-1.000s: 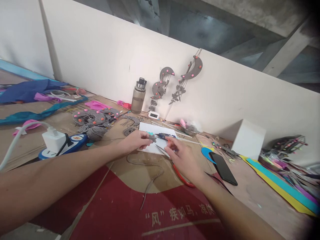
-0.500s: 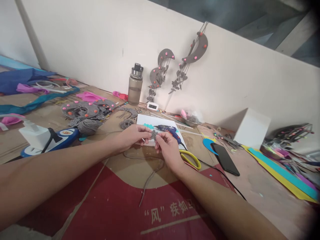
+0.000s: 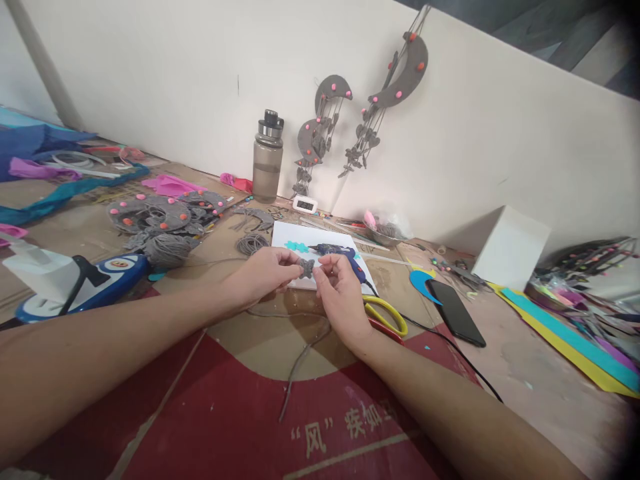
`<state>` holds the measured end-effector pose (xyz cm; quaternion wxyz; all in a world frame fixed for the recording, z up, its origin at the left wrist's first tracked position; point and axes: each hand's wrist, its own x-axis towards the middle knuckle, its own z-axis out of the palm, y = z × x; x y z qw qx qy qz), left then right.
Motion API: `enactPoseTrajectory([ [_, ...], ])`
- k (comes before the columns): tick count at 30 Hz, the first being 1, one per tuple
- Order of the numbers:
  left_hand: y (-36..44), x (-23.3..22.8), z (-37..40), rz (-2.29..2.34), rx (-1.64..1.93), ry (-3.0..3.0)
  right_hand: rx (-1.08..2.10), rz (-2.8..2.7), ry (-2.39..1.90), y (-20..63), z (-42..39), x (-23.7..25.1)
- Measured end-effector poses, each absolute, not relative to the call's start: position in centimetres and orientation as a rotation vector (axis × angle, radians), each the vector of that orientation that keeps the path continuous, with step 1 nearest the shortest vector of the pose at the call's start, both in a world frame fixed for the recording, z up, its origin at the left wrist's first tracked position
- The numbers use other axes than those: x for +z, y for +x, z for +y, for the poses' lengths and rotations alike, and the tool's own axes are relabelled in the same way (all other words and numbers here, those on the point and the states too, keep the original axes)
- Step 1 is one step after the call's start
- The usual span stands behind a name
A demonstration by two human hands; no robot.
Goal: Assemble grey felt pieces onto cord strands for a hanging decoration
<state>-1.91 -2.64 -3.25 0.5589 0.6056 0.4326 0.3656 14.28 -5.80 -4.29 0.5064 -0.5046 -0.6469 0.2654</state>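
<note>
My left hand (image 3: 274, 272) pinches a small grey felt cutout (image 3: 307, 268) with a wavy edge between thumb and fingertips. Across from it, my right hand (image 3: 343, 293) has its thumb and fingertips closed at the cutout's right edge. Just beyond the hands, a blue glue gun (image 3: 340, 253) lies on a white sheet (image 3: 287, 233) beside a turquoise cutout (image 3: 296, 247). Yellow-handled scissors (image 3: 393, 310) rest by my right wrist, their blades hidden. A grey cord (image 3: 295, 373) trails over the cardboard under my hands.
A water bottle (image 3: 267, 160) and a small digital clock (image 3: 305, 204) stand by the wall, where grey moon ornaments (image 3: 407, 73) hang. Left are a power strip (image 3: 117, 267) and grey yarn (image 3: 170, 248). A phone (image 3: 456, 313) and the glue gun's black cable (image 3: 450, 340) lie right.
The view has tilted slightly. My right fingers have shifted a little to the right and loosened around the felt cutout, so more of it shows; my left hand keeps its pinch.
</note>
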Motion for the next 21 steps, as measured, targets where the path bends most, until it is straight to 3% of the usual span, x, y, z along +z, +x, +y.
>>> enactPoseTrajectory([
  [7,-1.9,-2.5,-3.1,1.103,0.804,1.507,0.466,-1.691,-1.307,14.4,-5.7,-3.9],
  [21,-1.8,-2.0,-3.1,0.984,0.807,1.518,0.448,-1.758,-1.328,14.7,-5.7,-3.8],
])
